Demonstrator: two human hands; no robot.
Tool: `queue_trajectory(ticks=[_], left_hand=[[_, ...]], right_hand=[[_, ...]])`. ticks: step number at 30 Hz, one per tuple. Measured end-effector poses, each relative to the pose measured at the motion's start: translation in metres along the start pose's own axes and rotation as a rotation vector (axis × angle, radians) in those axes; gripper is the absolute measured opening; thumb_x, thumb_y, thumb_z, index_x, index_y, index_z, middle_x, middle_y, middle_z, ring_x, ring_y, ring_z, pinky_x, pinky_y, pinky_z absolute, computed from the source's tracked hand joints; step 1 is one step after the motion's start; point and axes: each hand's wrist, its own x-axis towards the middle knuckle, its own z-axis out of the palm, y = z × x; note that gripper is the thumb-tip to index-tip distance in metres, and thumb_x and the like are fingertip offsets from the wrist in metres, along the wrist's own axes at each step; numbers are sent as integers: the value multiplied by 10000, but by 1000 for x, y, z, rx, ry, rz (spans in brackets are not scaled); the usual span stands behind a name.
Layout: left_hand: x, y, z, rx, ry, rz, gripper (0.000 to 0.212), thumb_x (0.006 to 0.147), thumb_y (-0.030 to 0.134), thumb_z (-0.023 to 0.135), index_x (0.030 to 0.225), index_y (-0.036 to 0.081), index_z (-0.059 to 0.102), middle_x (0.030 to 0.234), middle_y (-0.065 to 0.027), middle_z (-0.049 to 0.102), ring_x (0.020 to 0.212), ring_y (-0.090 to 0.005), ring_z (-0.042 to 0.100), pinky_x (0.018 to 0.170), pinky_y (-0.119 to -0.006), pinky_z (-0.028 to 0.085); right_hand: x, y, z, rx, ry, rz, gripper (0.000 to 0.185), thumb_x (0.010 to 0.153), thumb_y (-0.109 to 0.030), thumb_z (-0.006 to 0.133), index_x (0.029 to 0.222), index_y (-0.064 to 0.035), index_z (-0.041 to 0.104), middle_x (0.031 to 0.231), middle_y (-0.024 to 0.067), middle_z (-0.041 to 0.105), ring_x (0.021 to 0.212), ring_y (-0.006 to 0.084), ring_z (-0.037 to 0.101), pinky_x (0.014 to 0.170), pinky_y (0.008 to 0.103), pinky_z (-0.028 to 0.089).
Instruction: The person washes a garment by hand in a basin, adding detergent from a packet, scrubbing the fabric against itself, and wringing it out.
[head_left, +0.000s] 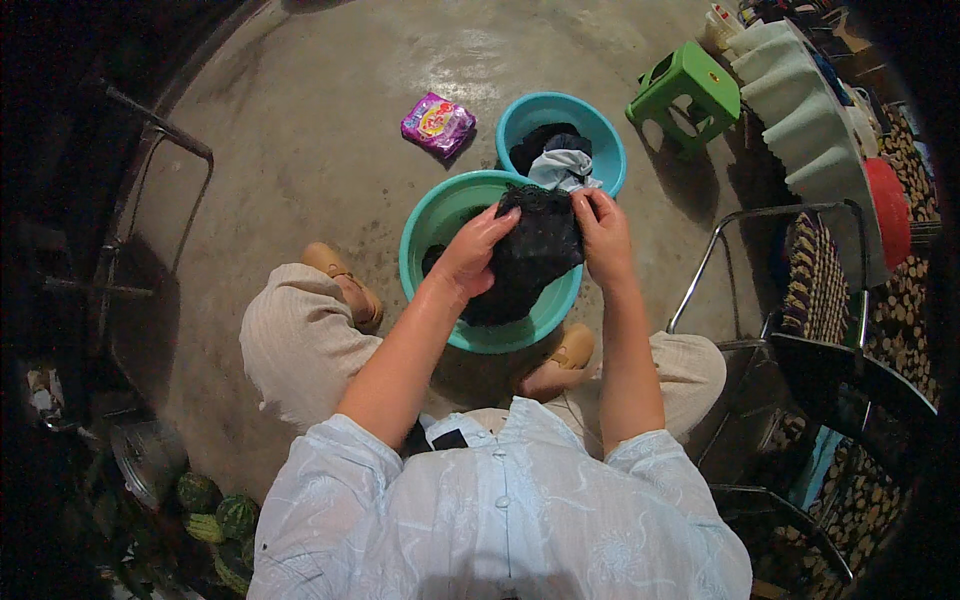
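A black garment with a lace edge (538, 232) is stretched between my two hands over a turquoise plastic basin (420, 225). My left hand (480, 244) grips its left side, thumb near the lace. At the upper right corner, my right hand (602, 232) pinches the cloth between thumb and fingers. The lower part of the garment hangs into the basin, where more dark cloth (433, 257) shows at the left; the rest of the contents is hidden. Just beyond stands a blue basin (616, 150), holding dark cloth (551, 141) and a pale garment (561, 169).
A purple detergent packet (439, 125) lies on the concrete floor (315, 135). To the right are a green plastic stool (690, 94), a cloth-covered table (780, 97) and a metal-framed chair (795, 206). Another metal frame (172, 135) stands left; several striped melons (236, 516) lie at the lower left.
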Motion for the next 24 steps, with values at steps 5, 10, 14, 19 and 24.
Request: queue_trajectory(ticks=[5, 10, 14, 19, 24], left_hand=[[1, -2, 20, -249, -1, -64, 322, 952, 352, 555, 1115, 80, 610, 1123, -60, 627, 1000, -187, 622, 894, -342, 499], [7, -9, -45, -347, -95, -38, 449, 887, 600, 556, 888, 152, 578, 875, -14, 592, 827, -144, 574, 742, -310, 481], [15, -35, 4, -66, 562, 1, 419, 959, 472, 508, 1135, 102, 595, 1148, -47, 604, 1044, -176, 560, 906, -345, 445], [18, -45, 3, -136, 488, -51, 293, 986, 343, 471, 1129, 116, 589, 1102, -65, 626, 1000, -218, 609, 889, -398, 491], [13, -34, -24, -448, 370, -128, 405, 933, 453, 567, 650, 182, 466, 619, 25, 495, 634, -138, 513, 616, -331, 430]], right_hand=[[1, -27, 35, -411, 248, -325, 208, 939, -219, 576, 919, -16, 534, 845, 186, 625, 758, 338, 607, 683, 396, 474], [-57, -71, 109, -498, -27, -534, 226, 863, -243, 654, 914, -47, 553, 806, 185, 599, 756, 385, 609, 658, 416, 480], [-14, -20, 71, -610, -17, -439, 238, 866, -284, 630, 784, -74, 555, 729, 171, 605, 663, 393, 593, 589, 454, 469], [1, -12, 63, -647, 91, -308, 246, 909, -274, 565, 799, -54, 564, 736, 195, 601, 632, 403, 581, 522, 480, 435], [-56, -42, 95, -417, -69, -570, 193, 816, -174, 681, 732, -48, 561, 672, 142, 561, 588, 329, 569, 538, 387, 453]])
